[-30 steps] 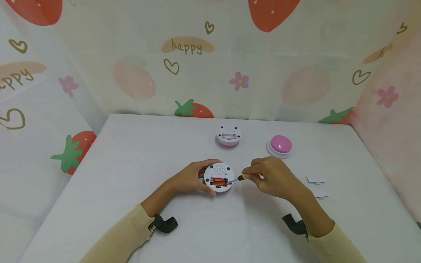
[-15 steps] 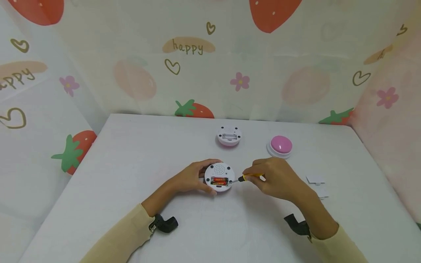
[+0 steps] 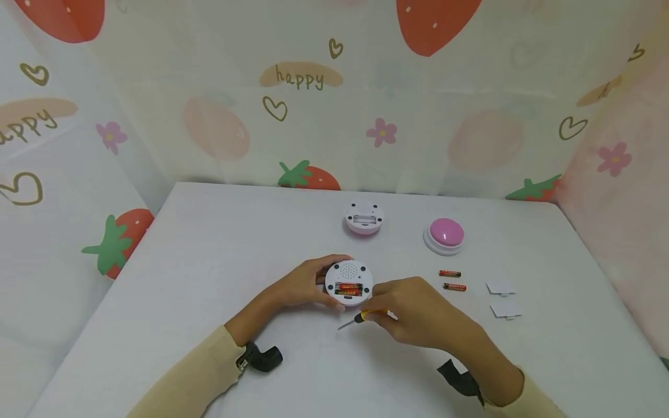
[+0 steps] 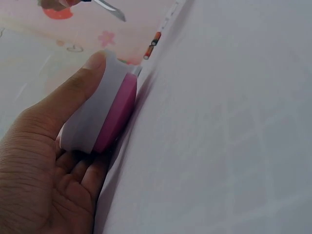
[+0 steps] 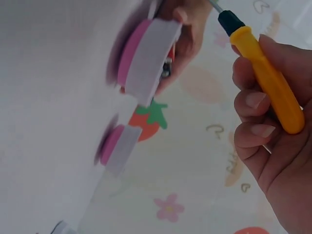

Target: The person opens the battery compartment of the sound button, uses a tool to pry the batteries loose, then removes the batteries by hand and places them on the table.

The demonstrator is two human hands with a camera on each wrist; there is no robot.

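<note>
My left hand point(image 3: 303, 283) holds a round white-and-pink push button point(image 3: 349, 269) by its sides, underside up, its pink dome low against the table in the left wrist view. Two red batteries point(image 3: 348, 289) lie side by side in its uncovered compartment. My right hand point(image 3: 420, 310) grips a screwdriver point(image 5: 273, 80) with a yellow handle and black collar. Its metal shaft points left and down, the tip just in front of the push button and apart from it. In the right wrist view, fingers curl round the handle.
A second upturned push button point(image 3: 364, 219), its battery slot bare, sits farther back. To its right stands a pink-domed push button point(image 3: 445, 235), dome up. Two loose batteries point(image 3: 452, 280) and two white covers point(image 3: 503, 298) lie on the right of the white table point(image 3: 219, 232).
The screwdriver tip has left the battery compartment, moving left and toward me with my right hand. The loose batteries, hidden before, now show. My left hand and the push button stay put.
</note>
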